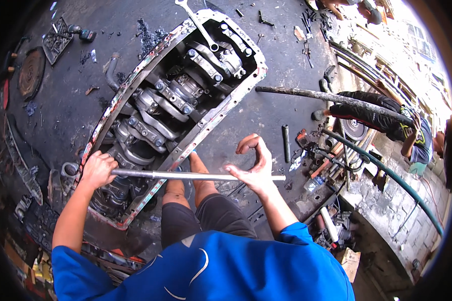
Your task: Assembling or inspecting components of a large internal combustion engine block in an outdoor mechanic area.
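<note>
My left hand (99, 170) is closed over the dark end of a long metal bar (186, 175), at the near left part of an upturned engine block (258, 70). The bar runs level to the right, past the block's edge. At its silver end my right hand (258, 163) is open, palm up, with fingers curled apart and the bar lying across the base of the palm and thumb. Inside the block sit the crankshaft (160, 120) and several bolted bearing caps. A combination wrench (201, 30) rests across the block's far end.
A person (386, 113) at right holds a long pole (331, 95) reaching toward the block. A green hose or pipe (386, 170), a short tube (286, 143) and loose parts lie right. A cordless drill (83, 33) and a round wooden slab (31, 73) are far left.
</note>
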Demonstrator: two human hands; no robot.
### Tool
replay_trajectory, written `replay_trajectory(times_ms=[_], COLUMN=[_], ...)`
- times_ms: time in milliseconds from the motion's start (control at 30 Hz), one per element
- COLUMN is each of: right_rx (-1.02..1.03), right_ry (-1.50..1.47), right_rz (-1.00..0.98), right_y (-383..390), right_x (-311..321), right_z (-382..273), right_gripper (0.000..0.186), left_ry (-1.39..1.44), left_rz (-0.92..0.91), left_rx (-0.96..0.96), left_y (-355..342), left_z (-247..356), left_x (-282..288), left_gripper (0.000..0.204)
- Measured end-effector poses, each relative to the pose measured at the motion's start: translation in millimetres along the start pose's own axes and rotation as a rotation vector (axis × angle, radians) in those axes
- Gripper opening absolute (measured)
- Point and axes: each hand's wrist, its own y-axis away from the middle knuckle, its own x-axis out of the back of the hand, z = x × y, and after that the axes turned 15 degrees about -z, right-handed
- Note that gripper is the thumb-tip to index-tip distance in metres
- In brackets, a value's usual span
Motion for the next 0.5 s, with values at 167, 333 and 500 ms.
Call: replay_trajectory(times_ms=[167,333,500], right_rx=[0.172,0.143,-0.431], right_ry=[-0.054,-0.010,-0.437], right_rz=[0.028,0.075,0.037], right_y=[-10.0,-1.6,123.8], right_x=[-0.2,-5.7,-95.7], right_z=[-7.0,-14.3,42.2], right_gripper=[0.055,0.049,0.033], left_ry=[-0.005,0.019,0.061], left_rz=[0.010,0.010,0.079], left_rx=[-0.013,-0.013,-0.016], left_y=[-5.6,-6.1,-2.9], left_z=[2.0,1.5,0.2], left_x=[5.0,5.5,0.0], left_gripper=[0.027,0.027,0.022])
